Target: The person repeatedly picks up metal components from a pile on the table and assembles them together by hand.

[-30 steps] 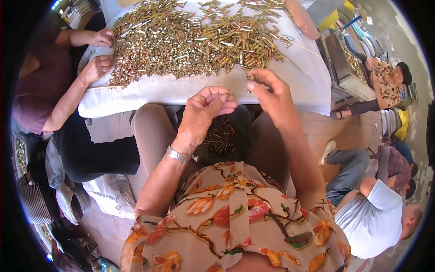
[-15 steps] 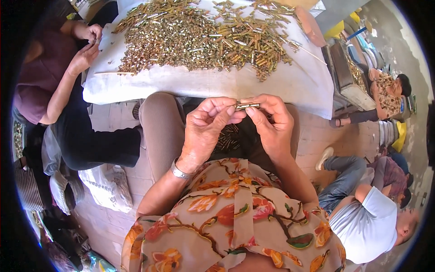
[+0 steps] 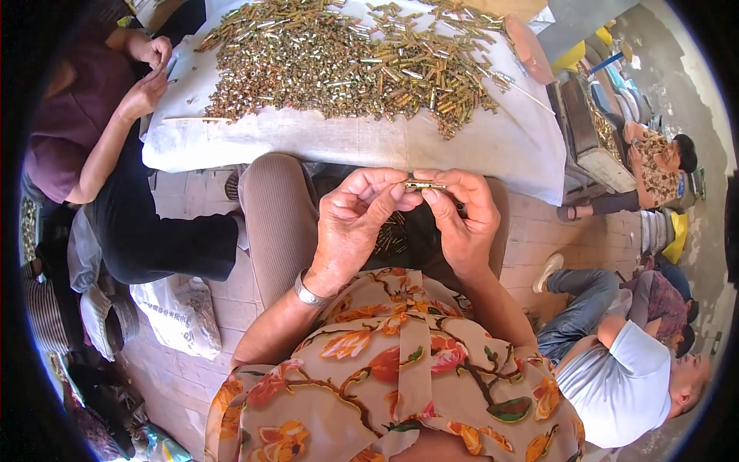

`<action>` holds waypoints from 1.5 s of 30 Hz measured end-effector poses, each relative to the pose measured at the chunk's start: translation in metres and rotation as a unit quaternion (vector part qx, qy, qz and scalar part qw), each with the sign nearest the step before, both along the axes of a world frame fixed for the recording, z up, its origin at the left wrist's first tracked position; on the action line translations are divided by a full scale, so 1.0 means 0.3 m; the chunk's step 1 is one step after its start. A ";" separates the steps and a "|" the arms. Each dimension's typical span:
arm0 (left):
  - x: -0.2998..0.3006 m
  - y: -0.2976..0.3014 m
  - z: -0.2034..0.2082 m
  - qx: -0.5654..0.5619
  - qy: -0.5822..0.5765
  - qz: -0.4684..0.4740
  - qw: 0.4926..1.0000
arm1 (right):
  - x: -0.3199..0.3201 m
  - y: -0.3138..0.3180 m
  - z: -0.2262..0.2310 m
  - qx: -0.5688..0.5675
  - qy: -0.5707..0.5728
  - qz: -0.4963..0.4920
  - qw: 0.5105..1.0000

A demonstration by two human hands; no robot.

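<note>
Both hands meet above my lap, in front of the covered table. Between their fingertips lies a short, slim, brass-coloured metal tube (image 3: pixel 423 185), held level. My left hand (image 3: pixel 350 231) pinches its left end with thumb and fingers. My right hand (image 3: pixel 471 227) pinches the right end, the thumb against its near side. The fingers cover both tips of the tube. Beneath the hands, between my knees, several thin metal pieces (image 3: pixel 391 233) lie in something dark, partly hidden by my left hand.
A white-covered table (image 3: pixel 285 146) bears a large heap of small brass-coloured metal parts (image 3: pixel 308 69). A thin stick (image 3: pixel 531 96) lies by its right edge. At the left, a co-worker (image 3: pixel 77 131) works with both hands. A white plastic bag (image 3: pixel 181 316) rests on the brick floor. More people sit at the right.
The tube has turned slightly and sits a little lower and further right between my fingers. Both hands have shifted slightly and keep their pinch.
</note>
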State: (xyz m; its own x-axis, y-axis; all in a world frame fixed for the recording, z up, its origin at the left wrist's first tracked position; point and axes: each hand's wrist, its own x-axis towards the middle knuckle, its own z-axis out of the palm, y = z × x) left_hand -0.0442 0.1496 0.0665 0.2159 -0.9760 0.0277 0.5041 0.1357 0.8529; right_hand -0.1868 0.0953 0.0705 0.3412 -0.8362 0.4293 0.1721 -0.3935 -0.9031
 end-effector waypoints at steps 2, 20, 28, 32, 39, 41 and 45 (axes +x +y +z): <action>-0.001 0.003 -0.001 -0.016 -0.021 0.007 1.000 | -0.001 -0.001 0.003 -0.003 0.001 0.006 1.000; 0.093 -0.031 -0.069 -0.002 0.130 -0.234 0.963 | -0.042 0.001 0.053 0.347 -0.019 0.143 0.927; 0.057 -0.092 -0.106 0.059 0.103 -0.231 0.966 | -0.083 -0.064 -0.022 0.465 -0.139 0.167 0.858; 0.015 -0.231 -0.140 0.055 -0.235 -0.161 0.957 | -0.132 -0.213 -0.070 0.560 -0.200 0.027 0.803; -0.130 -0.491 -0.204 -0.114 -0.596 0.056 0.793 | -0.191 -0.590 -0.216 0.124 0.326 -0.189 0.918; -0.137 -0.514 -0.216 -0.104 -0.629 0.063 0.767 | -0.178 -0.638 -0.232 -0.010 0.439 -0.231 0.868; -0.122 -0.508 -0.221 -0.131 -0.664 0.067 0.734 | -0.111 -0.646 -0.180 0.014 0.470 -0.209 0.857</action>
State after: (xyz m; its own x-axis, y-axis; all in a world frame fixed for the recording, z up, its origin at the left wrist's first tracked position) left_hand -0.0808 -0.0028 0.0001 -0.0764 -0.8722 0.4831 -0.7796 0.3543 0.5164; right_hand -0.2200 -0.0986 0.0166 0.1929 -0.9755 0.1060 -0.7883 -0.2183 -0.5753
